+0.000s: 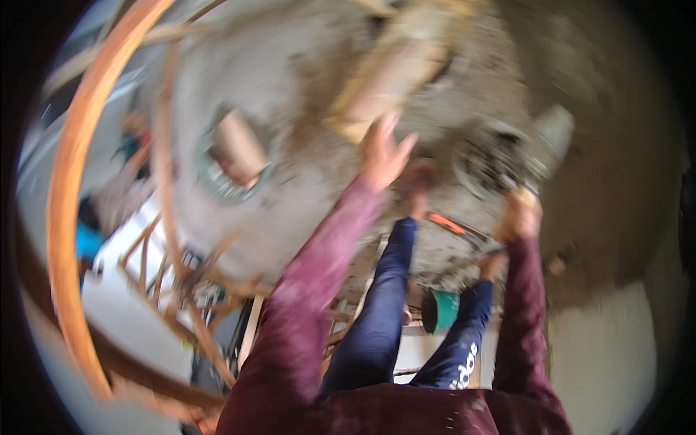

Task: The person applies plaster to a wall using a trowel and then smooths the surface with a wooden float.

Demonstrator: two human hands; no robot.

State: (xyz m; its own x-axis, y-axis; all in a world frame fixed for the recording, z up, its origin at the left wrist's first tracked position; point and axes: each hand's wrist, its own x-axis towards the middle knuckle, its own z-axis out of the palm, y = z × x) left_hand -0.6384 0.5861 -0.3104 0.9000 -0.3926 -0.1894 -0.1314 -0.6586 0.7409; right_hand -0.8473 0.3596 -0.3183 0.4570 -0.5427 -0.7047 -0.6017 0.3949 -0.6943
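A seemingly heavy, rigid grinder (507, 156) was gripped at five o'clock by the right hand (522, 214); left hand (384, 152) fingers were spread wide.

I count two hands: my left hand (384, 154) near twelve o'clock and my right hand (520, 215) toward two o'clock. One angle grinder (507, 156) sits at two o'clock. One teal bucket (441, 310) shows near five o'clock. One cardboard tube (241, 145) lies at ten o'clock. One large bent wooden hoop (69, 181) curves along nine o'clock. Motion blur hides anything smaller.
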